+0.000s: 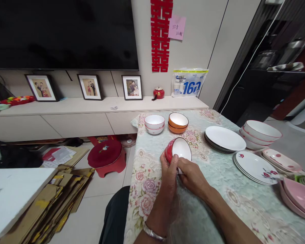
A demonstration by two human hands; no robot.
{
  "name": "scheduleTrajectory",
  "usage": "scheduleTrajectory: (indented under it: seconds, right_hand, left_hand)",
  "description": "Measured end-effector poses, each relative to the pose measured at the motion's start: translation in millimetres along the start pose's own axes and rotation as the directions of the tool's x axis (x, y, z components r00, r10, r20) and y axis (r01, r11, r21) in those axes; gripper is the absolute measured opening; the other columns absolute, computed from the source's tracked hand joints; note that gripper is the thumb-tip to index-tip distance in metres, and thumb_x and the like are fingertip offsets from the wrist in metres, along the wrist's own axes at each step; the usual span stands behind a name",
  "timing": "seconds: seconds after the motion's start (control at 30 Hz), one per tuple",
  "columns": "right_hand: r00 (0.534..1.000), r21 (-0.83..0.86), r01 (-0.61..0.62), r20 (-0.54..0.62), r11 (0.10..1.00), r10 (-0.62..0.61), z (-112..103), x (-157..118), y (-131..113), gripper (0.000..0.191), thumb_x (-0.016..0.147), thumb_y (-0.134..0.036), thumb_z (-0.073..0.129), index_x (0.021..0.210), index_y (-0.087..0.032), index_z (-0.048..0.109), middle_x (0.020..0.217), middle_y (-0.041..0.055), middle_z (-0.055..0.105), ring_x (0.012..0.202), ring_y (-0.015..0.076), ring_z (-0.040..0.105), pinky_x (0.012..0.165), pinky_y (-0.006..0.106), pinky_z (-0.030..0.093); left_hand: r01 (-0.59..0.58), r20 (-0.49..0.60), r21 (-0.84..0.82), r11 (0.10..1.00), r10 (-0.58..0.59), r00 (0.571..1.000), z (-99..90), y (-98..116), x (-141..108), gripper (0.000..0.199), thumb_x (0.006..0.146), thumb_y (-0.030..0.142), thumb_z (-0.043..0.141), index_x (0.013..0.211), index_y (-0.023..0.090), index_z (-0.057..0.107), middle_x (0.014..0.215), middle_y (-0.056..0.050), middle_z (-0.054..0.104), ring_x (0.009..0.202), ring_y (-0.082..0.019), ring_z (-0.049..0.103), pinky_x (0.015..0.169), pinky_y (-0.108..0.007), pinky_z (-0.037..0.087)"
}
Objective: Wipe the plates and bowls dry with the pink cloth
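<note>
Near the middle of the floral tablecloth, a red bowl (169,151) with a white inside and a dark rim is tilted toward the camera. My left hand (169,169) grips its left and lower side, the thumb on the near rim. My right hand (193,174) has its fingers closed at the bowl's near lower edge, where a bit of something white shows under the fingers; I cannot make out what it is. Beyond the red bowl stand two stacked white bowls (154,122) and two stacked orange bowls (178,122).
On the table's right are stacked white plates (225,138), flowered plates (255,166), large white bowls (261,131), spotted dishes (282,159) and pink bowls (301,196). A red stool (107,156) and flattened cardboard (43,210) lie left of the table (147,189).
</note>
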State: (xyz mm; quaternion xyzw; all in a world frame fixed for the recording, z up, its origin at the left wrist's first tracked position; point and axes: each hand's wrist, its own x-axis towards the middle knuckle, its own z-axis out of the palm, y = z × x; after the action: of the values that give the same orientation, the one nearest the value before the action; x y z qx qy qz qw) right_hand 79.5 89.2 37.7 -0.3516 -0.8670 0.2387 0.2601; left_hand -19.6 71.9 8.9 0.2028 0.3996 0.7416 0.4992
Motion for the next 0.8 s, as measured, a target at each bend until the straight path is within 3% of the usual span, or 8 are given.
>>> scheduleTrajectory:
  seconds: [0.13,0.2,0.33,0.43,0.5,0.57,0.7,0.8]
  right_hand:
    - [0.992,0.368,-0.038,-0.101,0.929,0.080,-0.6,3.4,-4.4,0.027,0.073,-0.009,0.049,0.092,-0.020,0.065,0.094,0.0031,0.066,0.085,0.0191,0.060,0.076,0.028,0.048]
    - [0.998,0.380,-0.022,-0.047,0.925,0.043,-1.8,3.8,-6.0,0.031,0.070,-0.007,0.048,0.093,-0.020,0.064,0.094,0.0028,0.064,0.086,0.0192,0.060,0.076,0.028,0.048]
    - [0.992,0.029,0.076,0.096,0.997,-0.078,-2.2,0.9,-2.6,0.057,0.066,0.000,0.043,0.116,-0.021,0.062,0.112,0.0081,0.063,0.103,0.0231,0.057,0.088,0.034,0.045]
    - [0.996,-0.250,0.053,0.077,0.967,-0.034,0.1,-2.1,3.3,0.061,0.067,0.002,0.043,0.122,-0.018,0.060,0.112,0.0129,0.063,0.106,0.0273,0.055,0.092,0.041,0.043]
    - [0.999,-0.295,0.009,0.039,0.955,0.002,1.7,-3.0,6.1,0.055,0.069,0.001,0.044,0.119,-0.016,0.062,0.108,0.0137,0.064,0.102,0.0276,0.055,0.088,0.040,0.043]
    - [1.000,-0.212,-0.028,0.001,0.977,0.029,2.2,-2.4,6.6,0.042,0.073,-0.003,0.045,0.108,-0.017,0.065,0.101,0.0115,0.065,0.094,0.0250,0.057,0.081,0.035,0.044]
    - [0.995,0.186,-0.044,-0.077,0.982,0.059,-1.2,1.9,1.2,0.013,0.080,-0.013,0.050,0.079,-0.020,0.061,0.086,0.0028,0.063,0.079,0.0176,0.057,0.071,0.027,0.043]
    - [0.996,0.364,-0.034,-0.070,0.931,0.063,-5.6,4.7,-3.7,0.010,0.078,-0.013,0.051,0.079,-0.020,0.058,0.086,0.0011,0.061,0.080,0.0165,0.057,0.071,0.025,0.044]
  left_hand:
    - [0.010,0.052,-0.066,0.998,-0.007,0.999,5.4,4.2,-4.3,0.074,0.073,0.041,0.077,0.135,0.022,0.040,0.114,-0.008,0.065,0.100,-0.022,0.065,0.089,-0.033,0.049]
    - [0.021,0.019,-0.061,0.998,-0.020,1.000,5.9,6.6,-4.9,0.071,0.074,0.040,0.076,0.133,0.021,0.042,0.106,-0.006,0.066,0.092,-0.020,0.066,0.084,-0.033,0.050]
    - [0.030,-0.003,-0.092,0.995,-0.030,1.000,3.8,6.9,-2.8,0.059,0.079,0.042,0.072,0.127,0.020,0.045,0.102,-0.006,0.065,0.091,-0.020,0.066,0.086,-0.034,0.051]
    - [0.033,0.031,-0.094,0.995,-0.030,0.999,2.9,3.5,-0.6,0.062,0.077,0.041,0.075,0.127,0.020,0.045,0.109,-0.007,0.065,0.097,-0.020,0.066,0.091,-0.036,0.049]
    - [0.016,0.051,-0.054,0.998,-0.013,0.999,3.2,1.3,-0.1,0.063,0.074,0.038,0.078,0.126,0.020,0.047,0.114,-0.008,0.064,0.102,-0.021,0.064,0.095,-0.036,0.048]
    - [-0.002,0.078,-0.040,0.999,0.005,0.997,4.1,0.6,-0.6,0.064,0.072,0.036,0.079,0.126,0.020,0.048,0.118,-0.009,0.063,0.106,-0.022,0.063,0.097,-0.035,0.046]
    - [0.021,0.107,-0.105,0.994,-0.010,0.994,7.5,4.4,-4.3,0.068,0.072,0.036,0.079,0.129,0.020,0.044,0.111,-0.008,0.066,0.097,-0.020,0.065,0.088,-0.031,0.049]
    - [0.044,0.081,-0.123,0.991,-0.034,0.996,9.3,8.1,-6.8,0.071,0.074,0.037,0.077,0.132,0.021,0.041,0.102,-0.005,0.067,0.086,-0.018,0.066,0.080,-0.030,0.051]
